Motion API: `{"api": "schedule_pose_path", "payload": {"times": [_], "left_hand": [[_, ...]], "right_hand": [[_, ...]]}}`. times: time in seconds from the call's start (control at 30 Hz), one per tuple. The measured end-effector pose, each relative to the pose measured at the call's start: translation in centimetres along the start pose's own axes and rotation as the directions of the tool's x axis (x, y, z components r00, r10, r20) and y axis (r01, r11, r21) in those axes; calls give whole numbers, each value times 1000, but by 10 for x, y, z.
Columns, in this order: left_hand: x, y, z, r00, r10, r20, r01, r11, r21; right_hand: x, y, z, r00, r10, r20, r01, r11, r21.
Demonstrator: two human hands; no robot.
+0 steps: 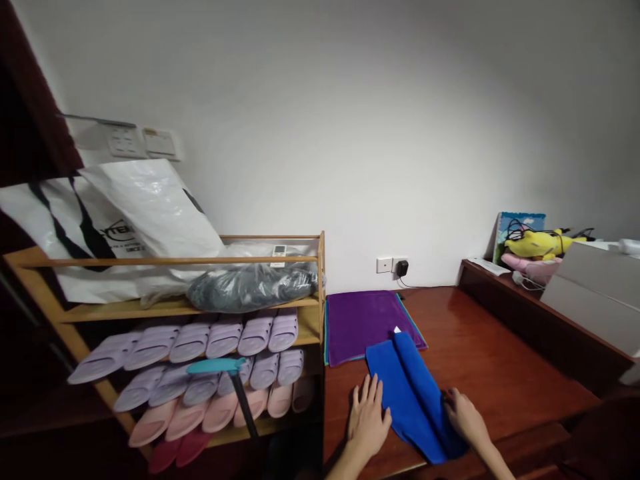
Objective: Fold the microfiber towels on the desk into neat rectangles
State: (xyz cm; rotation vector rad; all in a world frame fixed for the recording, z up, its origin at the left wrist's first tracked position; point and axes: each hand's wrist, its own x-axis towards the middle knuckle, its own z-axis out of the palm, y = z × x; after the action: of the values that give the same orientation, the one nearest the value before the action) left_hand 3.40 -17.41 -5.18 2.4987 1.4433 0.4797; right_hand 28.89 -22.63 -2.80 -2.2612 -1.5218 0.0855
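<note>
A blue cloth (398,387) lies on the reddish-brown wooden table in front of me, its right part folded over or rolled into a thick lengthwise layer. My left hand (369,419) rests flat with fingers apart at the cloth's left edge, fingertips by the fabric. On the other side, my right hand (465,417) has its fingers curled around the cloth's right edge; the fingertips are partly hidden. Behind the blue cloth, a purple cloth (363,323) with a teal edge is spread flat, and the blue one slightly overlaps its front edge.
To the left stands a wooden rack (320,287) with rows of lilac and pink slippers, white bags (145,213) and a plastic-wrapped dark bundle (260,283). A black plug (401,268) sits in the wall socket. A raised ledge at right holds a yellow plush toy (535,245) and white boxes (590,287).
</note>
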Motion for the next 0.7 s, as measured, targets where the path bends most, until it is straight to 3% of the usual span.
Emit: {"api": "schedule_pose_path", "payload": {"times": [0.1,0.2,0.4,0.53,0.7], "left_hand": [[-1,1,0,1000,-5,-8,5,1000,-15],[-6,3,-2,999,-1,-41,0,1000,-29],[-17,11,-12,993,24,-118,-30,998,-48],[-13,13,-19,995,50,-89,-53,998,-27],[-15,-9,-32,995,92,-37,-91,996,8]], "right_hand": [[-3,-12,-4,994,-86,-63,78,990,-118],[-9,-40,11,967,-248,-60,234,955,-185],[-23,-69,49,973,-222,-71,193,938,-288],[-18,-59,42,985,-174,-14,168,964,-205],[-3,-6,14,992,-98,76,107,986,-130]]}}
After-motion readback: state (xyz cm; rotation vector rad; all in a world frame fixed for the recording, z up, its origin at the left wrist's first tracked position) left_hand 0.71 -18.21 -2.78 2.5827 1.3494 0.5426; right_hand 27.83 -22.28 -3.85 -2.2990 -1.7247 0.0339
